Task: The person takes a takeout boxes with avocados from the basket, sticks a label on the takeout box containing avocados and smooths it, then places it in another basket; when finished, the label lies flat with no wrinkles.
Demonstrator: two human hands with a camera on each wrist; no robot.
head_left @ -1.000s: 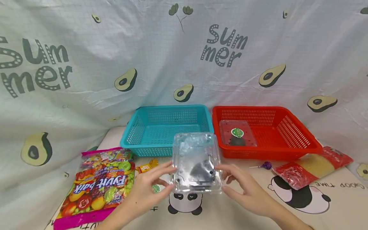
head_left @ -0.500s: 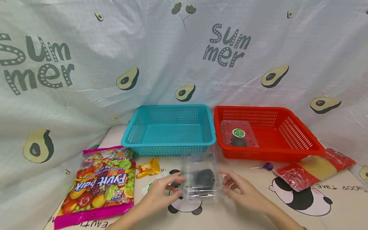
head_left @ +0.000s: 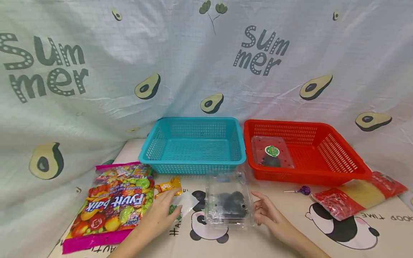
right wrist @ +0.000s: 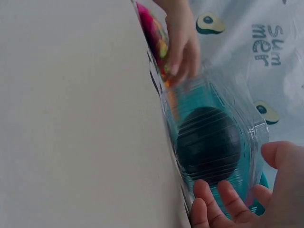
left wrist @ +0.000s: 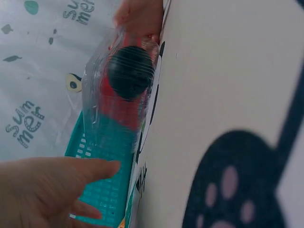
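A clear plastic box (head_left: 227, 182) with a dark round object (right wrist: 209, 145) inside rests on the table before me. My right hand (head_left: 272, 216) is at the box's right side. In the right wrist view, fingertips (right wrist: 203, 187) lie against or very near its wall, the thumb apart from them. My left hand (head_left: 158, 215) is away from the box, to its left, thumb and fingers spread. It hovers by a small green patterned item (head_left: 175, 211), partly hidden by the hand; whether they touch I cannot tell. An orange candy wrapper (head_left: 168, 187) lies just beyond these fingers.
Behind stand a turquoise basket (head_left: 193, 168) and a red basket (head_left: 306, 178), the latter holding another clear box (head_left: 274, 154). A large fruit candy bag (head_left: 113, 204) lies left. To the right are a purple lollipop (head_left: 304, 190) and a red-and-yellow packet (head_left: 358, 195).
The box has come down from between both hands to the table. My left hand has let go and moved left towards the green item. The right hand stays beside the box.
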